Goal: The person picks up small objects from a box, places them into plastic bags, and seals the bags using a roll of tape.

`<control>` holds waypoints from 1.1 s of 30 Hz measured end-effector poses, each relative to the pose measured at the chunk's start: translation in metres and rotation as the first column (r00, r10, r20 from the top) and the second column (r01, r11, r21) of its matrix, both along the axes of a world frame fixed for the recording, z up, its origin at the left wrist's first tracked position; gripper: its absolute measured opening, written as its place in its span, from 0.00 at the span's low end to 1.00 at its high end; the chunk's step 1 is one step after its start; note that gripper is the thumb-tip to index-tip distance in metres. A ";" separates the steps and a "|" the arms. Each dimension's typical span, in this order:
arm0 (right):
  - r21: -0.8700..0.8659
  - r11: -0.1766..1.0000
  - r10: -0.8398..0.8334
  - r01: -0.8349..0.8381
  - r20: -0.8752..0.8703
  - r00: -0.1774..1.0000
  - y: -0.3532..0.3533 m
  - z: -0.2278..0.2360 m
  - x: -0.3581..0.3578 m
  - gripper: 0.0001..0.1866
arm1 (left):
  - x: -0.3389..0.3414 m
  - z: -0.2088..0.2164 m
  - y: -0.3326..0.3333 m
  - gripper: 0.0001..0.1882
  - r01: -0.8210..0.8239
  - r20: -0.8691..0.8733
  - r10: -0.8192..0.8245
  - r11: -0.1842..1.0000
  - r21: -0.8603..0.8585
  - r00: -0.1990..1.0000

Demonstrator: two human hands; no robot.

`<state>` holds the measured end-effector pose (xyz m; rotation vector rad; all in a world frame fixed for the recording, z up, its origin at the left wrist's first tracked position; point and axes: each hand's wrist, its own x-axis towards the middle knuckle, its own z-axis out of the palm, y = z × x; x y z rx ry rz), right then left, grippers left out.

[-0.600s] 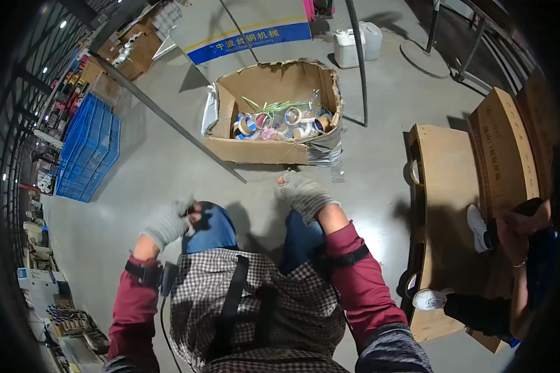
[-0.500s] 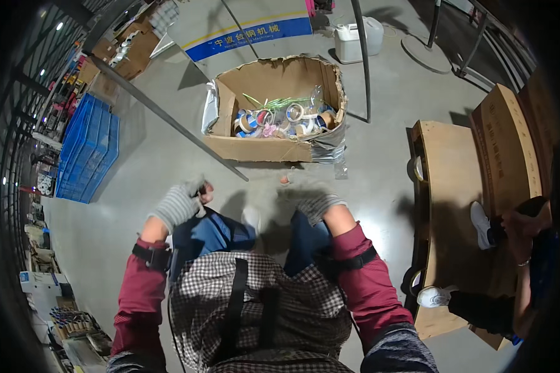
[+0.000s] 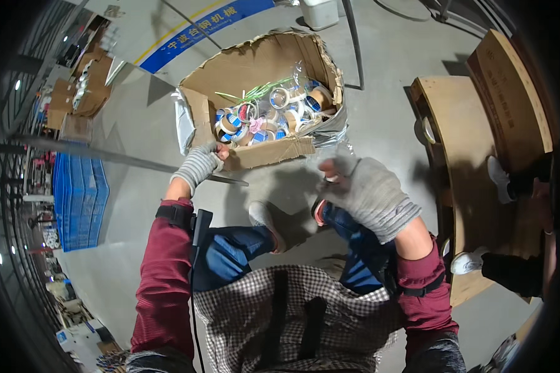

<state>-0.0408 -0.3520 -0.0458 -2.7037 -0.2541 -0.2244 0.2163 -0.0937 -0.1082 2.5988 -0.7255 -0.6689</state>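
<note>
My left hand [image 3: 199, 165], in a grey striped glove with bare fingertips, is just in front of the near left corner of a torn cardboard box [image 3: 280, 152]. Its fingers are curled together, and what they pinch, if anything, cannot be made out. My right hand [image 3: 373, 193], gloved alike, is raised over the floor near my right knee. Blur smears its fingers, so I cannot see whether it holds anything. Inside the box lie several tape rolls [image 3: 280, 97] with white, blue and brown parts, green strips [image 3: 255, 93], a pink piece [image 3: 256, 125] and clear plastic.
Blue stacked crates [image 3: 81, 199] stand at the left. A dark pole [image 3: 124, 158] slants toward the box. To the right are a wooden platform [image 3: 466, 124], a large carton [image 3: 510, 93] and another person's shoe [image 3: 470, 262]. Beyond the box stands a white jug [image 3: 319, 13].
The view has shifted and turned. My left hand has moved forward to the box's near left corner. My right hand has risen and swung out to the right.
</note>
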 end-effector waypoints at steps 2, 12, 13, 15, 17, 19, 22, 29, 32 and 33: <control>0.317 0.920 -0.162 0.229 -0.225 0.961 0.013 0.016 0.028 0.09 | 0.033 -0.023 -0.009 0.07 0.029 0.011 -0.030 0.999 0.033 0.999; 0.323 0.937 0.232 -0.136 -0.281 0.931 0.097 -0.043 0.060 0.08 | 0.209 -0.117 0.005 0.14 -0.546 -0.823 0.300 0.837 -0.016 0.482; 0.321 0.939 0.226 -0.124 -0.303 0.926 0.090 -0.044 0.064 0.08 | 0.196 -0.115 -0.023 0.15 -0.024 -0.524 0.107 0.986 0.162 0.845; 0.283 0.947 0.270 -0.149 -0.456 0.848 0.073 -0.036 0.066 0.08 | 0.182 -0.154 -0.070 0.17 0.438 -0.271 -0.352 0.797 0.415 0.896; 0.198 0.979 0.148 -0.053 -0.504 0.851 0.077 -0.030 0.068 0.10 | 0.204 -0.159 -0.061 0.20 0.466 -0.313 -0.347 0.707 0.532 0.884; 0.228 0.973 0.122 -0.024 -0.426 0.897 0.072 -0.033 0.079 0.09 | 0.236 -0.192 -0.036 0.18 0.504 -0.284 -0.416 0.719 0.478 0.863; 0.241 0.971 0.096 0.003 -0.398 0.912 0.063 -0.037 0.079 0.09 | 0.251 -0.244 -0.053 0.16 0.788 -0.360 -0.718 0.437 0.434 0.596; 0.245 0.970 0.116 -0.001 -0.456 0.883 0.079 -0.049 0.080 0.10 | 0.245 -0.245 -0.058 0.19 0.573 -0.379 -0.438 0.518 0.634 0.815; 0.264 0.964 0.144 -0.027 -0.438 0.887 0.082 -0.049 0.085 0.10 | 0.262 -0.271 -0.035 0.14 0.221 -0.185 -0.150 0.854 0.471 0.971; 0.264 0.964 0.145 -0.029 -0.436 0.888 0.082 -0.048 0.085 0.10 | 0.257 -0.265 -0.044 0.16 -0.011 -0.208 0.105 0.911 0.412 0.972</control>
